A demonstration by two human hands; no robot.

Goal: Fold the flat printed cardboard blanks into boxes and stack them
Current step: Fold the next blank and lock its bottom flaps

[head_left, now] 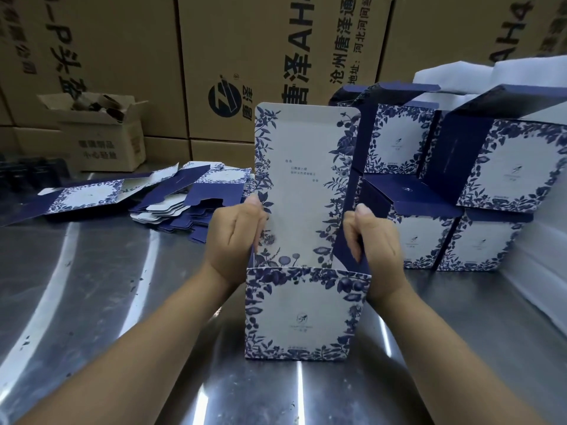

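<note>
A half-folded box (302,314) with white panels and blue floral print stands upright on the steel table, its tall lid panel (302,167) raised behind it. My left hand (233,240) grips the box's left side flap, thumb up against the lid. My right hand (372,243) grips the dark blue right side flap. A pile of flat blanks (184,204) lies to the left. Folded boxes (478,191) are stacked in two layers to the right, lids open.
The steel table (92,286) shows bare metal in front and to the left. Large brown shipping cartons (245,56) form a wall behind. A small open carton (101,133) sits at the back left. White foam sheets (506,75) stand behind the stacked boxes.
</note>
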